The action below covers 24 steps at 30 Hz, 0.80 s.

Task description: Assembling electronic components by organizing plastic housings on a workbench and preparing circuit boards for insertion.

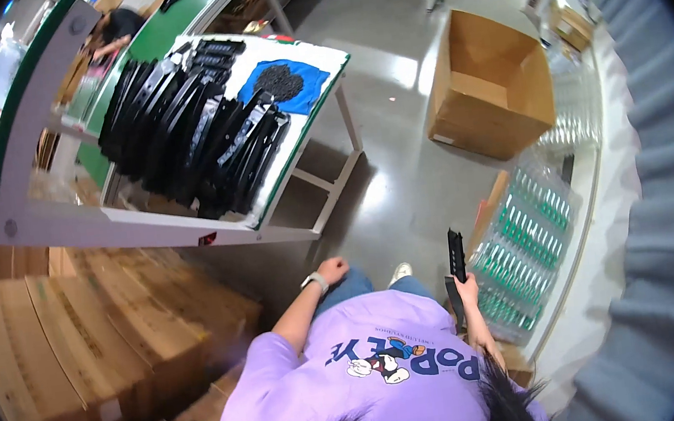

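Note:
My right hand (pixel 469 285) is shut on a long, flat black plastic piece (pixel 456 253) and holds it upright beside my right hip. At my left thigh hangs my left hand (pixel 333 271), fingers curled, nothing in it, with a white watch (pixel 314 282) on the wrist. I look down on my own purple printed shirt (pixel 356 375), jeans and a white shoe (pixel 400 271). Up and to the left, several black plastic pieces (pixel 186 124) lie in overlapping rows on a slanted white worktable (pixel 269 197).
A blue cloth (pixel 308 89) with a dark pile on it lies at the worktable's far end. An open cardboard box (pixel 497 80) stands on the grey floor (pixel 398 162). Clear trays of green parts (pixel 528 243) are stacked at my right. Closed cartons (pixel 94 338) stand at my left.

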Available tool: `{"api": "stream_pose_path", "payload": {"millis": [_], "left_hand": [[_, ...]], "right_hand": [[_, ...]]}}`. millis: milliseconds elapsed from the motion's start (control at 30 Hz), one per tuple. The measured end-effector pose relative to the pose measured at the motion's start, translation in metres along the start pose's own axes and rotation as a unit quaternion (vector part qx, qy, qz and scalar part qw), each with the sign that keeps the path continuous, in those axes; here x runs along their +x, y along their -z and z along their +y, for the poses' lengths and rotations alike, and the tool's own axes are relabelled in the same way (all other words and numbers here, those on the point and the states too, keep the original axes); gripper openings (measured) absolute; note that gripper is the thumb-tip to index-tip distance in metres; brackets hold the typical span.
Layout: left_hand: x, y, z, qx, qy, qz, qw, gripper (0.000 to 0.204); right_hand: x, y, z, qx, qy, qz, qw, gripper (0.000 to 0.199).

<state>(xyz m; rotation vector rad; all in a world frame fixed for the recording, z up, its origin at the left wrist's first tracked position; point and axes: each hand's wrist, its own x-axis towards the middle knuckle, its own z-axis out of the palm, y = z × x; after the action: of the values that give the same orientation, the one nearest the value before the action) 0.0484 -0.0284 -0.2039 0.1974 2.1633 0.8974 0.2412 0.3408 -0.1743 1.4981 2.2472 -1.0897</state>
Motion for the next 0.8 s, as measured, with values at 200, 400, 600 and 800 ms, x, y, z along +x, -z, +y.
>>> {"api": "stream_pose_path", "payload": {"millis": [200,400,600,800], "left_hand": [[0.057,0.0,0.116,0.016,-0.126,0.11,0.986,0.021],[0.142,-0.012,0.05,-0.027,0.193,0.093,0.976,0.026],[0.228,-0.023,0.05,-0.022,0.368,0.047,0.928,0.031],[0.26,0.066,0.15,-0.183,0.276,0.177,0.927,0.023]], "right_hand": [[0.117,0.052,-0.173,0.047,0.249,-0.059,0.966,0.056],[0.19,0.072,-0.389,0.025,0.414,-0.132,0.9,0.064],[0.237,0.075,-0.532,0.021,0.452,-0.226,0.863,0.063],[0.256,0.031,-0.678,-0.017,0.51,-0.312,0.801,0.068]]}}
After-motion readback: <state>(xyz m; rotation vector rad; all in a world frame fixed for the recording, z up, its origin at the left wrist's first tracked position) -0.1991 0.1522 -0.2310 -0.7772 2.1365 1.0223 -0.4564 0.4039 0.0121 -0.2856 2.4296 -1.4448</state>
